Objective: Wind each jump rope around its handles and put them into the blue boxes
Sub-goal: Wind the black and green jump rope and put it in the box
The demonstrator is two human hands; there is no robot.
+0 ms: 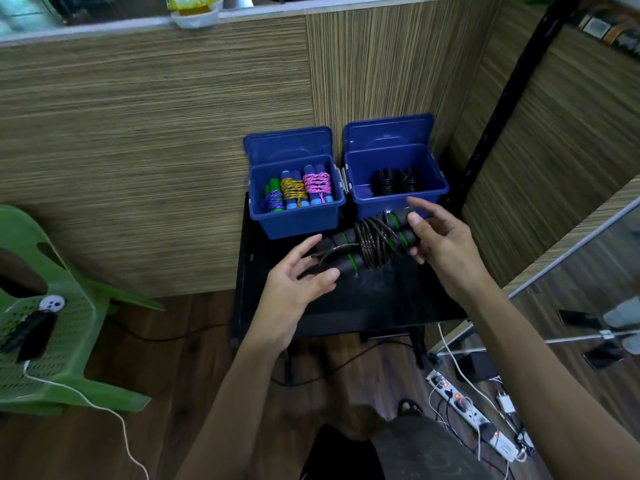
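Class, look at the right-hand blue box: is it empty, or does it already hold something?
Not empty. The right blue box stands open, lid up, with coiled black ropes lying on its floor.

- The left blue box [298,199], centre frame, is nearly filled by three wound ropes [298,192].
- The right blue box [396,192] has open floor in front of its black coils [396,181].
- Raised lids [389,135] and the wood wall [156,133] block the back.
- Bare black bench [363,299] lies below the hands.

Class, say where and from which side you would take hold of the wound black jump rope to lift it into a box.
Grip the black jump rope across its wound middle from above: the coils bind both handles there, so neither end swings loose.
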